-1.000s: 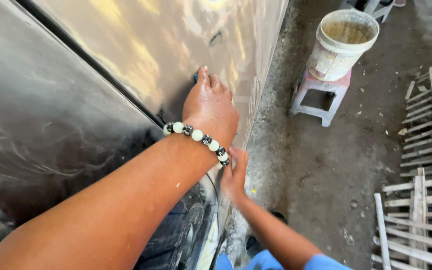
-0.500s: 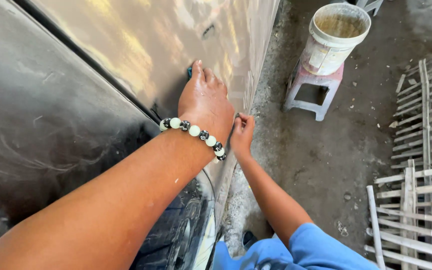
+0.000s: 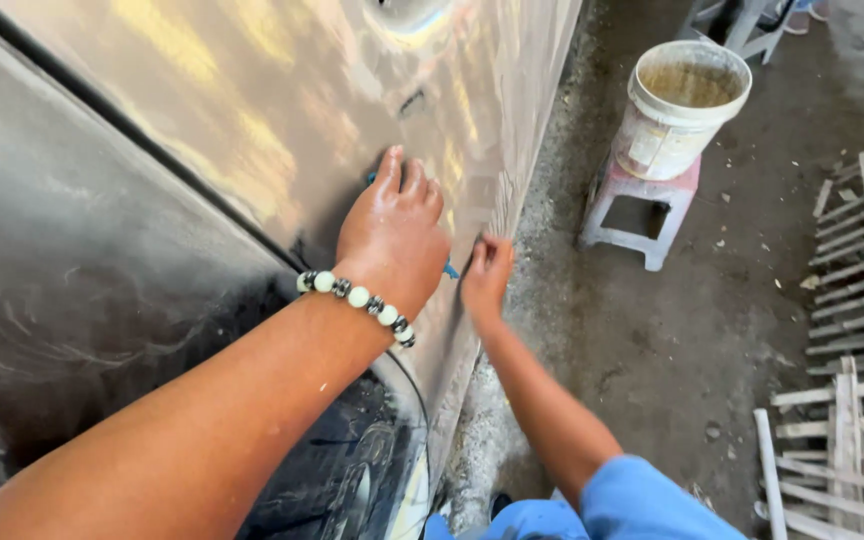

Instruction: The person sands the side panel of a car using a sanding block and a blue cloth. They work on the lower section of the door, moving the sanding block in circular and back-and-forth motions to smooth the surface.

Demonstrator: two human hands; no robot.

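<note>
Both hands have shifted since the earlier pics: left hand (image 3: pixel 392 235) has slid up the car body panel (image 3: pixel 282 110) toward 12 o'clock, and right hand (image 3: pixel 485 282), which was low near the panel's bottom edge, has come up to sit just beside it at 3 o'clock.

Left hand is flat, fingers spread a bit, pressing a small blue pad (image 3: pixel 449 269) onto the panel; only slivers of the pad show, at the fingertips and by the wrist. Right hand lies open, fingers fairly straight, touching the panel edge, holding nothing I can see.

Progress, as a judgement: panel looks wet and streaky w/ dull patches, esp. the dark section at 9 o'clock, so rubbing seems partway, lots of surface left above and beside the hands.

Count: 2 hands, 1 pad, 1 bead bracelet (image 3: pixel 357 296) on left wrist, 1 white bucket (image 3: pixel 680 108) w/ murky water at 1 o'clock, on 1 pink stool (image 3: pixel 642 200). Metal grating (image 3: pixel 852 330) at 3–4 o'clock on the concrete floor (image 3: pixel 712 330).
</note>
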